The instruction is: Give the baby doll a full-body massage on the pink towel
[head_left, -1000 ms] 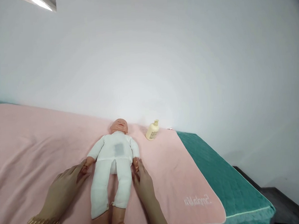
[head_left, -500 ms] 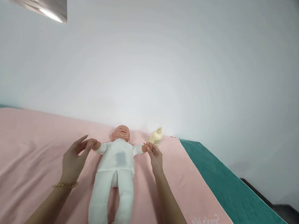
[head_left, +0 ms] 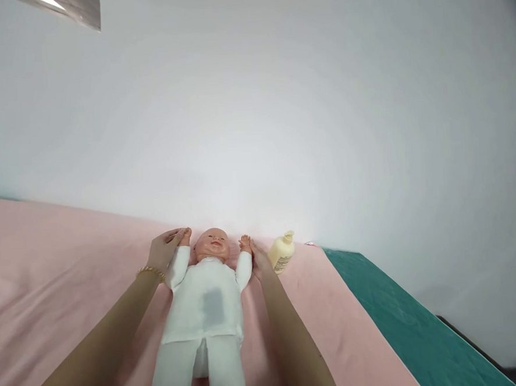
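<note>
A baby doll (head_left: pixel 206 304) in a white suit lies on its back on a pink blanket (head_left: pixel 44 276), head toward the wall. Both of its arms are raised beside its head. My left hand (head_left: pixel 163 252), with a gold bracelet at the wrist, is closed on the doll's hand to the left of the head. My right hand (head_left: pixel 258 260) holds the doll's other hand to the right of the head. A cream lotion bottle (head_left: pixel 281 252) lies just right of my right hand.
The pink blanket covers a teal mattress (head_left: pixel 406 335) whose right edge drops toward a dark floor. A plain white wall stands right behind the doll's head. A ceiling light (head_left: pixel 61 7) shows at the top left.
Both my hands have carried the doll's arms from down by its hips, out to the sides, then up beside its head. The camera has tilted forward.
</note>
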Available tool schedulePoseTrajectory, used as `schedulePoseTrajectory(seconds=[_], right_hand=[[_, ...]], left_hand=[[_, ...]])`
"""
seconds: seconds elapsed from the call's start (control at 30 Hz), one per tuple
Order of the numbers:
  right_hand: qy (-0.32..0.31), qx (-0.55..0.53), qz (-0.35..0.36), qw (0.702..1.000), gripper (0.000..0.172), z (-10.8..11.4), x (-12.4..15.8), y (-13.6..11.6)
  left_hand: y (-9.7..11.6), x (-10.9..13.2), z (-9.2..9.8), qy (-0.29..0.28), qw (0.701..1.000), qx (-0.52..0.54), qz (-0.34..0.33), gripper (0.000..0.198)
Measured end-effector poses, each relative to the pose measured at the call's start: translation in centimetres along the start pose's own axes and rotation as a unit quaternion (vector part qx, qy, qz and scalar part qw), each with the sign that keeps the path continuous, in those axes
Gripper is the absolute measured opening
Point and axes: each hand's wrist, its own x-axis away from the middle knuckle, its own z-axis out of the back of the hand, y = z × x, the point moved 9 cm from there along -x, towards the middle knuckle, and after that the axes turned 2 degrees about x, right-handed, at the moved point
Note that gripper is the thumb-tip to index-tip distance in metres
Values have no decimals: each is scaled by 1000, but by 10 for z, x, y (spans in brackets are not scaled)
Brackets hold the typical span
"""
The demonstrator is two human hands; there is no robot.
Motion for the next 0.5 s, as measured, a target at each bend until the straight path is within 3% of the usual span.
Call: schedulePoseTrajectory(seconds=[0.23,0.37,0.5], right_hand=[[-6,13,-21,1000,35,-12,5,27],[-4,21,-13,1000,36,-18,12,27],[7,40,9,999,35,-12,14,13]], left_hand=[[-41,-13,-5,-56,992,-83,74,47],[-44,-11,-5,-72,990,-96,69,50],[-34,-7,-7,-56,997,-54,25,53]])
